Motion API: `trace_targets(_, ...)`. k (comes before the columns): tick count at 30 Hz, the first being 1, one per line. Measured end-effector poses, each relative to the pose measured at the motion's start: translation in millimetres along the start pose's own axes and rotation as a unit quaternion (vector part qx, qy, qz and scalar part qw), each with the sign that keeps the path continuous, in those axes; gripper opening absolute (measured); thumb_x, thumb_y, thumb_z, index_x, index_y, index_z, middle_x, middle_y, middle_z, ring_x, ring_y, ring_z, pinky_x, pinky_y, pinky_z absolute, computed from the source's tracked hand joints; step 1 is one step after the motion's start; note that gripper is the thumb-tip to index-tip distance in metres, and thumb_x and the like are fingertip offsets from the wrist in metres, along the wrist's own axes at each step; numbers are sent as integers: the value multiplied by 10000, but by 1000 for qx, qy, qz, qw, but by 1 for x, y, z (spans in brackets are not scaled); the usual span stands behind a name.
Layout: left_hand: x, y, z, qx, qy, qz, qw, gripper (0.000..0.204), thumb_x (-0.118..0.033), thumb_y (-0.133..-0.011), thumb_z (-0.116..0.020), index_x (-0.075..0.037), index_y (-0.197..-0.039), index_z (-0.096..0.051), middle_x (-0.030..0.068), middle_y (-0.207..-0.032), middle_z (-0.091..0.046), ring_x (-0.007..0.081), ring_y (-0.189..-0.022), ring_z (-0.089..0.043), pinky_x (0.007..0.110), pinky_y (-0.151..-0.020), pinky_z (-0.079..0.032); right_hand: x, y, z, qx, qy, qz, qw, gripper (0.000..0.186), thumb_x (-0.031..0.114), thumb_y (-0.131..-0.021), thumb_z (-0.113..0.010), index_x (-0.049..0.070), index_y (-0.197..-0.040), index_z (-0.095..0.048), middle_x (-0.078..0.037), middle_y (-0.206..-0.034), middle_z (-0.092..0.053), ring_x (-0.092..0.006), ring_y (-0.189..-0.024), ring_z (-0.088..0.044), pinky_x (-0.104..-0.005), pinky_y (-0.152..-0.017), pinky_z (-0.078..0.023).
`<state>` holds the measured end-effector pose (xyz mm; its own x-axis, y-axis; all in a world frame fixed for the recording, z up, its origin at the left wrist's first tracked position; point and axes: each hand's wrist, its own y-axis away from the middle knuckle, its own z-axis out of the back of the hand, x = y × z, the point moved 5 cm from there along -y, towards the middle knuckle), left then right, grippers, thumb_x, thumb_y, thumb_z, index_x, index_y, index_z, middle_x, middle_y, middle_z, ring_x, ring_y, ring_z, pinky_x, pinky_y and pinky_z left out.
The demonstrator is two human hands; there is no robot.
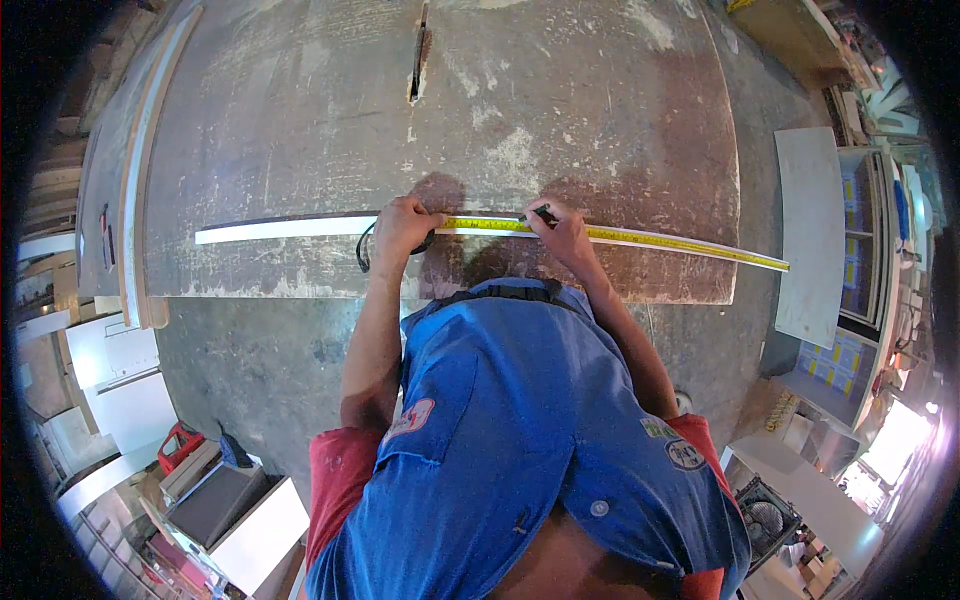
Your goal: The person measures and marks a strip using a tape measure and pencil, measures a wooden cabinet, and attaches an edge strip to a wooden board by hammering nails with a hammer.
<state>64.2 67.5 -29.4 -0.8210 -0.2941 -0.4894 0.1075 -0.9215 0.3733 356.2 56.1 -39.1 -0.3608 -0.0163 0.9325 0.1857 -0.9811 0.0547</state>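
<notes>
A long narrow white strip (290, 232) lies across the near part of the worn brown table. Along its right portion runs the yellow blade of a tape measure (660, 240), reaching past the table's right edge. My left hand (403, 230) is closed around the tape measure's body on the strip; the fingers hide most of it, and a black cord loop (364, 250) hangs beside the wrist. Further right, my right hand (564, 234) pinches a dark pencil-like marker (543, 214), its tip at the blade's upper edge.
The scratched tabletop (300, 150) has a slot (419, 55) with a dark narrow piece at the far middle. A long rail (140, 180) runs along its left side. Pale boards (808, 230) stand at right; a white cabinet (255, 535) is at lower left, a fan (765, 518) at lower right.
</notes>
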Motion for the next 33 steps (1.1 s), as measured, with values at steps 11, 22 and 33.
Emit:
trace_targets(11,3,-1,-1,2,17,3,1000,374,-408,-664,-804,-54,-735,-704,182,-787,-691,343,-769,-680,440,-696,-519,-3,-1,2,-17,4,-2,1000,144,142,-911,-640,20,-982,-665,-82,-815,-675,-132,-722,-606,-305,-652,-486)
trace_targets(22,0,1,1,6,24,12,1000,367,-394,-659,-806,-50,-749,-714,183,-775,-693,339,-769,-684,431,-704,-526,0,2,3,-12,9,-39,999,140,144,-919,-633,27,-986,-669,-85,-811,-678,-130,-720,-622,-301,-650,-491)
trace_targets(33,0,2,1,15,31,20,999,384,-402,-673,-805,-42,-762,-703,187,-770,-692,336,-761,-683,435,-686,-518,-2,0,4,-6,23,-11,1000,143,149,-928,-626,27,-993,-659,-73,-803,-690,-121,-732,-636,-288,-663,-501)
